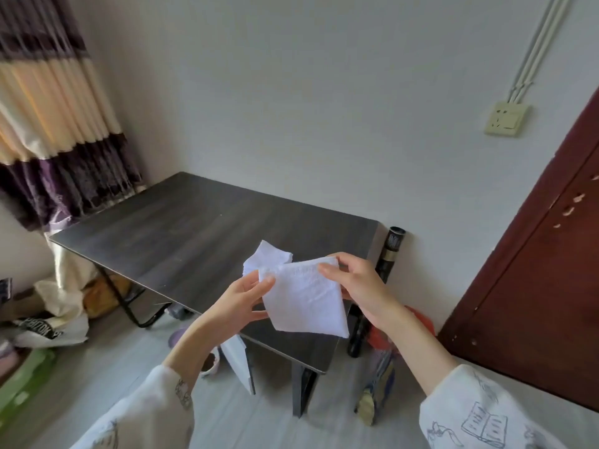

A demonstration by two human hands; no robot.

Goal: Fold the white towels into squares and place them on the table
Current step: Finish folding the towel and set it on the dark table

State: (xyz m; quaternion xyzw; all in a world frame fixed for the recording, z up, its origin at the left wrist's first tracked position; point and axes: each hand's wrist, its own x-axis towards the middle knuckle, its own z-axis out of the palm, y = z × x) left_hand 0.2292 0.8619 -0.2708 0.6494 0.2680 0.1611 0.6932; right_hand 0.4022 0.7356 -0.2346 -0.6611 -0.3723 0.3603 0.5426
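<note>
A white towel (304,301) hangs in the air above the near right part of the dark table (181,228), folded to a rough square. My left hand (241,298) pinches its upper left corner. My right hand (356,283) grips its upper right edge, fingers curled over the top. Behind the held towel, a small stack of white folded towels (267,256) lies on the table. Another white cloth (238,361) hangs below the table's near edge, partly hidden by my left forearm.
A dark cylinder (390,254) stands between table and wall at the right. A red-brown door (534,270) fills the right side. Striped curtain (55,108) and bags on the floor lie at the left. A box (376,387) stands by the table leg.
</note>
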